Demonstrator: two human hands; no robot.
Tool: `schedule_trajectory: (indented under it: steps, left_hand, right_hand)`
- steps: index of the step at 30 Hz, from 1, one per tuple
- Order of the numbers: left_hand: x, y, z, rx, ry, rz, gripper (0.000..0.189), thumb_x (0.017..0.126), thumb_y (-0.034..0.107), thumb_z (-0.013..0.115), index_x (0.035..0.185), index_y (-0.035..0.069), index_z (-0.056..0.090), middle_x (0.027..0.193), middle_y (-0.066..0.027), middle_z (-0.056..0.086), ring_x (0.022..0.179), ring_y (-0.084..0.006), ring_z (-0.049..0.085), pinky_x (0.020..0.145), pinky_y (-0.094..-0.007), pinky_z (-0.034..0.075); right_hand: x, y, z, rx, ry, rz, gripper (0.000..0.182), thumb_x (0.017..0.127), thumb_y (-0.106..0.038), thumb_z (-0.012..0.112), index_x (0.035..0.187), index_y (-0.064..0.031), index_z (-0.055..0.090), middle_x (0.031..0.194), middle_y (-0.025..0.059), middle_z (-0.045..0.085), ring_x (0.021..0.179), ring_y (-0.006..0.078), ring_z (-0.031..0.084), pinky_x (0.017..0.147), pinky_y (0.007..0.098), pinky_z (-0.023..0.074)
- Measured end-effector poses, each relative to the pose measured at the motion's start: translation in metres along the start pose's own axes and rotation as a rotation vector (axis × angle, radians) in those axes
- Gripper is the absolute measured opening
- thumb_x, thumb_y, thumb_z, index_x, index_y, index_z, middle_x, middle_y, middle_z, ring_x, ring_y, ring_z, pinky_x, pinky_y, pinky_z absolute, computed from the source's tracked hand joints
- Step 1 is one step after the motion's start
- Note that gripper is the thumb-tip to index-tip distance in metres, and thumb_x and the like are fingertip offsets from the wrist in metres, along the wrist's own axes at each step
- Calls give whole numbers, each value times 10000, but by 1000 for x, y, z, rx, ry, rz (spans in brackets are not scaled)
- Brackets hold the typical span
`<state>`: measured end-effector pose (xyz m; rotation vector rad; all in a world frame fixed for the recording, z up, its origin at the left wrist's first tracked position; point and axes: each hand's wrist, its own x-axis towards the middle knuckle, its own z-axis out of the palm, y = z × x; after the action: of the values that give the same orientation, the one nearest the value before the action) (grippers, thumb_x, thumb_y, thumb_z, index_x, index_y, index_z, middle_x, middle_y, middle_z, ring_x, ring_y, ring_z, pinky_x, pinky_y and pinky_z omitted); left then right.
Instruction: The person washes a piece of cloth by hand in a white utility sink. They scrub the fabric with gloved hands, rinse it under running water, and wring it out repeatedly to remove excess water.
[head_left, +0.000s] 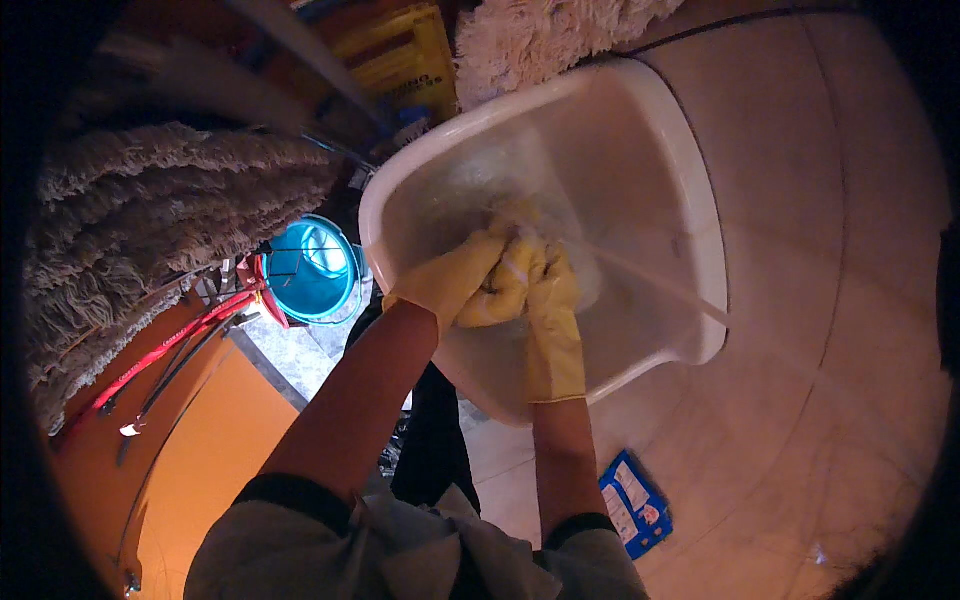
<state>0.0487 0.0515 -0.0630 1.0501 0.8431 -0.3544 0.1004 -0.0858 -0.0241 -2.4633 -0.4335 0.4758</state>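
Both my hands wear yellow rubber gloves and are inside a white utility sink (705, 225). Between them is a bunched yellow item (495, 306), apparently a cloth, with a pale stripe. My left hand (457, 270) grips it from the left, and my right hand (553, 292) closes on it from the right. The fingers are curled and pressed together, so part of the item is hidden. Cloudy water (480, 172) lies in the basin beyond the hands. A pale, blurred streak (637, 271) runs from the right rim towards them; I cannot tell whether it is a spout or water.
Stringy mop heads (150, 202) hang at left, and another pale one (540, 45) touches the sink's far side. A turquoise bucket (311, 292) stands beside red handles (172, 341). A yellow sign (405, 67) is behind. A blue labelled object (636, 504) lies against tiles (780, 420).
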Motion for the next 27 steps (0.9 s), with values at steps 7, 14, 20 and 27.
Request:
schedule_trajectory:
  steps: [7, 14, 20, 27]
  left_hand:
    - [6, -10, 16, -345, 43, -68, 393, 966, 210, 678, 1305, 14, 643, 1227, -123, 689, 1114, -234, 662, 971, -370, 517]
    - [-18, -13, 2, -11, -137, 185, 372, 956, 276, 683, 1263, 66, 683, 1193, -100, 713, 1073, -264, 686, 904, -408, 541]
    - [-41, -8, 9, 1518, -269, -95, 412, 895, 360, 708, 1214, 101, 735, 1266, -122, 700, 1158, -311, 672, 960, -451, 522]
    - [14, -13, 0, 1238, -80, -370, 433, 933, 432, 632, 1219, 125, 738, 1311, -153, 674, 1182, -299, 666, 1003, -449, 515]
  right_hand:
    - [-43, 85, -46, -450, -400, 451, 449, 950, -442, 586, 1211, -87, 671, 1150, 231, 703, 1094, 423, 659, 924, 492, 513]
    - [-23, 65, -57, -666, -874, 332, 457, 898, -400, 611, 1272, -145, 674, 1258, 194, 679, 1167, 385, 646, 993, 460, 507]
    - [11, 71, -58, -188, -628, 76, 517, 888, -397, 675, 1309, -100, 635, 1274, 152, 682, 1145, 339, 658, 991, 448, 506]
    - [30, 66, 51, 220, -463, 265, 483, 897, -157, 725, 1337, -18, 582, 1280, 103, 655, 1122, 274, 635, 976, 364, 511]
